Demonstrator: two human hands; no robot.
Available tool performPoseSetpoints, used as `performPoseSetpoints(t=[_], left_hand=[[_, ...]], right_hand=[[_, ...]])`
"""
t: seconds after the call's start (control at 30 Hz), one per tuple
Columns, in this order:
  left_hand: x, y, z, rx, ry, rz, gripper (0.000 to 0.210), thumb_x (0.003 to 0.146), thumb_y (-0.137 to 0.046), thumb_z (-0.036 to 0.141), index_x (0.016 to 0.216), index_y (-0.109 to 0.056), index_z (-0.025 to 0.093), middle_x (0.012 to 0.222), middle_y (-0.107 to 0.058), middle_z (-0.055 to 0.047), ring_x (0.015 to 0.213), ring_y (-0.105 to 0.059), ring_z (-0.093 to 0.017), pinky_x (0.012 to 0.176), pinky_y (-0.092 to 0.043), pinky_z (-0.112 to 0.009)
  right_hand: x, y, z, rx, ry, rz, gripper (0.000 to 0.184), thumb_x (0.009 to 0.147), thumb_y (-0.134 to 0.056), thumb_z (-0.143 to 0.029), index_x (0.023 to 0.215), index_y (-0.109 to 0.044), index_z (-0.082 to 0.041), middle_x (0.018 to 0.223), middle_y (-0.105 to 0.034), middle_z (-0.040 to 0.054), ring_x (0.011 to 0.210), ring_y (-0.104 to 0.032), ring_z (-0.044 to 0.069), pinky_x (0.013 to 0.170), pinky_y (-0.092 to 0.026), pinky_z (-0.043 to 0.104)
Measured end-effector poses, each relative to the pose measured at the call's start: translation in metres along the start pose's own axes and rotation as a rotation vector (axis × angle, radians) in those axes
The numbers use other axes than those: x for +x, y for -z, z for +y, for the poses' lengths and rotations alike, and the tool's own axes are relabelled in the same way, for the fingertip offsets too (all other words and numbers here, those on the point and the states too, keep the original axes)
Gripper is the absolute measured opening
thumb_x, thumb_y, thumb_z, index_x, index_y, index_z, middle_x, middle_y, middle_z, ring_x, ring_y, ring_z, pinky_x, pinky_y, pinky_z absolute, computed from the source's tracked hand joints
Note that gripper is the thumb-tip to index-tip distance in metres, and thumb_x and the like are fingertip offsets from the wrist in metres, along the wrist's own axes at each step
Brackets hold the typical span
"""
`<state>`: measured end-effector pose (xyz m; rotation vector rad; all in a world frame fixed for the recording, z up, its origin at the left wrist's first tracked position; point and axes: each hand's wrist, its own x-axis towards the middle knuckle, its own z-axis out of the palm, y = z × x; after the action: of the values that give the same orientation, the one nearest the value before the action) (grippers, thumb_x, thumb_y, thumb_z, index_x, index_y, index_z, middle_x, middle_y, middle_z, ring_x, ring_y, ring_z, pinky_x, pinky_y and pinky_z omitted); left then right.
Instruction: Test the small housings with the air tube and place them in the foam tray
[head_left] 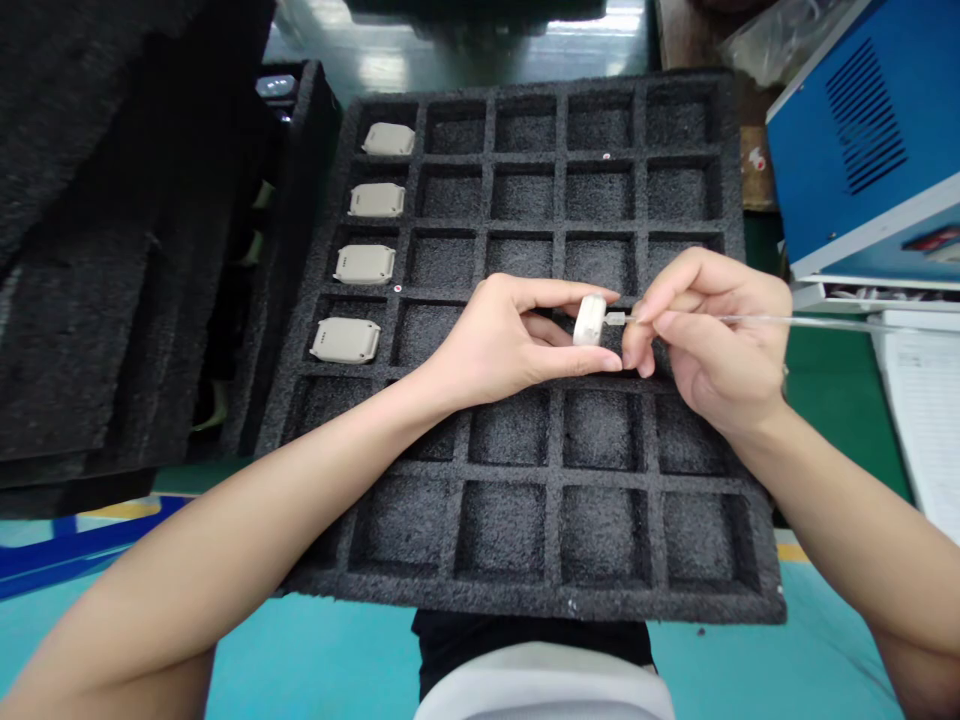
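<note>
My left hand (517,340) grips a small beige watch case (589,320) on edge between thumb and fingers, above the foam tray (525,592). My right hand (712,335) pinches a thin clear tube (814,321) just behind its narrow pale tip (616,318). That tip points at the side of the case and appears to touch it. Several similar beige cases, such as this one (345,340), lie flat in the tray's left column of pockets.
On the left, stacked black foam trays (90,300) rise beside the work. A blue machine (862,140) with vents stands at the right, above white sheets (926,400). The tube runs off toward the right. A clear plastic bag (780,45) lies at the back right.
</note>
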<state>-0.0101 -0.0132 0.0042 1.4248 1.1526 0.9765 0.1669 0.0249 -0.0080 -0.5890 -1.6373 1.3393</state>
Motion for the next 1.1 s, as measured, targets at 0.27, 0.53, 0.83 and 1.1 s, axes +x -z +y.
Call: performPoseSetpoints(t=[0.27,0.53,0.83,1.1], left_hand=[[0.0002,0.0002,0.0004,0.014,0.004,0.004,0.051,0.060,-0.079,0.028,0.107,-0.067,0.012,0.096,-0.072,-0.006,0.083,-0.069,-0.022,0.075,-0.057,-0.029],[0.0002,-0.0007,0.0016,-0.003,-0.002,0.006,0.048,0.060,-0.079,0.025,0.105,-0.068,0.011,0.098,-0.072,-0.007,0.082,-0.069,-0.020,0.074,-0.057,-0.027],[0.0005,0.0000,0.0024,-0.033,0.042,-0.037,0.054,0.058,-0.080,0.030,0.108,-0.067,0.011,0.097,-0.072,-0.009,0.085,-0.069,-0.024,0.078,-0.056,-0.031],[0.0016,0.0007,0.0052,0.008,0.169,-0.002,0.054,0.059,-0.078,0.034,0.108,-0.066,0.014,0.096,-0.074,-0.006,0.084,-0.070,-0.024,0.083,-0.056,-0.034]], right_hand=[[0.0016,-0.0016,-0.0029,0.043,0.007,0.037,0.007,0.075,-0.054,-0.011,0.070,-0.057,-0.016,0.054,-0.062,-0.0004,0.039,-0.052,0.009,0.036,-0.038,0.020],[0.0027,-0.0024,-0.0037,0.078,0.008,0.019,0.014,0.074,-0.052,-0.005,0.071,-0.060,-0.016,0.053,-0.063,-0.0009,0.039,-0.054,0.010,0.037,-0.039,0.020],[0.0013,-0.0038,-0.0066,0.083,-0.079,0.052,0.005,0.073,-0.055,-0.011,0.069,-0.056,-0.015,0.051,-0.060,-0.0020,0.038,-0.051,0.008,0.038,-0.039,0.018],[0.0044,-0.0036,-0.0076,0.139,-0.166,-0.006,0.004,0.067,-0.049,-0.013,0.068,-0.051,-0.016,0.049,-0.058,-0.0031,0.037,-0.046,0.006,0.039,-0.038,0.017]])
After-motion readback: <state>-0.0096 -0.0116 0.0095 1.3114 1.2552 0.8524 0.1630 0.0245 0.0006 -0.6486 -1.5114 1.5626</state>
